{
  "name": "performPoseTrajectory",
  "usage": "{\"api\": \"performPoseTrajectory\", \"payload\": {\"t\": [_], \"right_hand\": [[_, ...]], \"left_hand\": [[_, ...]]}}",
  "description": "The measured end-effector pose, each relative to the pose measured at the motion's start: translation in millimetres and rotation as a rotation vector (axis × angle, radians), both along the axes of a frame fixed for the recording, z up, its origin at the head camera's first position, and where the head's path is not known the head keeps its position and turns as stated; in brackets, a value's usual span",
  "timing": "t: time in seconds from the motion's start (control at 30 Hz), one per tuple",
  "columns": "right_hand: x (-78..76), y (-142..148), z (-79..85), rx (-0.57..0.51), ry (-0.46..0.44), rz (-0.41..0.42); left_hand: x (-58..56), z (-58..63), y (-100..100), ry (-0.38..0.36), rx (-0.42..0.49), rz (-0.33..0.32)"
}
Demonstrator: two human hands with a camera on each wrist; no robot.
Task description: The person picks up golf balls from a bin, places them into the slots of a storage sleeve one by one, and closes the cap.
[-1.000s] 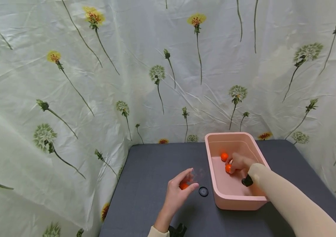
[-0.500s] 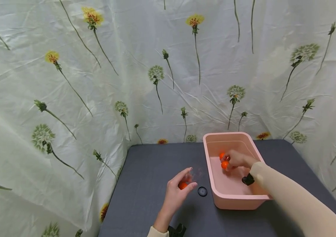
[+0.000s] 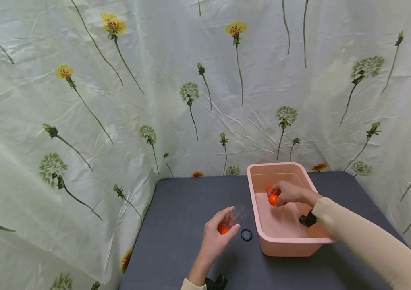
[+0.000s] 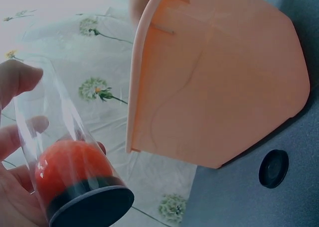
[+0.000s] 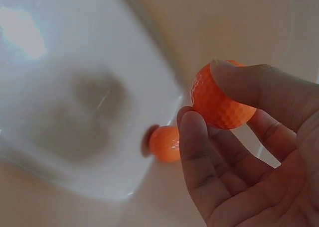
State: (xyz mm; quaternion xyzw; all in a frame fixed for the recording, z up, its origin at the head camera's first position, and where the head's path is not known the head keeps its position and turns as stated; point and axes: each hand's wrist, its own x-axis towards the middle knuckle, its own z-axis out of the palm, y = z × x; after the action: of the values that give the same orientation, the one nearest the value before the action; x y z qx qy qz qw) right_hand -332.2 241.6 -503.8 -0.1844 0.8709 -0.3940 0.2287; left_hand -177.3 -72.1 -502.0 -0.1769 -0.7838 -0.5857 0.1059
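Your right hand (image 3: 288, 192) pinches an orange ball (image 5: 218, 106) inside the pink box (image 3: 292, 240), with another ball (image 5: 164, 144) just past that grip. Your left hand (image 3: 213, 233) curls round the clear tube (image 4: 62, 105). Squeeze softly, so nothing pops out.

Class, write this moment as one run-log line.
left hand: holds tube, orange ball inside | right hand: pinches second ball | third ball: in bin | cap: on table beside bin
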Motion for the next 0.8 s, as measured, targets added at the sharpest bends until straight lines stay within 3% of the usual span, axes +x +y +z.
{"api": "performPoseTrajectory", "payload": {"t": [0.13,0.4,0.63,0.8], "right_hand": [[10.0,-0.2,12.5,-0.015,0.025,0.021],[28.2,1.6,33.1,-0.054,0.089,0.051],[48.0,1.4,50.8,-0.132,0.108,0.008],[62.1,1.6,54.4,-0.197,0.112,-0.010]], "left_hand": [[-8.3,-18.2,-2.2,-0.006,-0.021,0.002],[-6.5,-18.2,-1.9,-0.002,-0.029,-0.010],[-4.5,-17.3,1.5,0.010,-0.003,0.000],[-1.3,-16.1,3.5,-0.017,0.005,0.014]]}}
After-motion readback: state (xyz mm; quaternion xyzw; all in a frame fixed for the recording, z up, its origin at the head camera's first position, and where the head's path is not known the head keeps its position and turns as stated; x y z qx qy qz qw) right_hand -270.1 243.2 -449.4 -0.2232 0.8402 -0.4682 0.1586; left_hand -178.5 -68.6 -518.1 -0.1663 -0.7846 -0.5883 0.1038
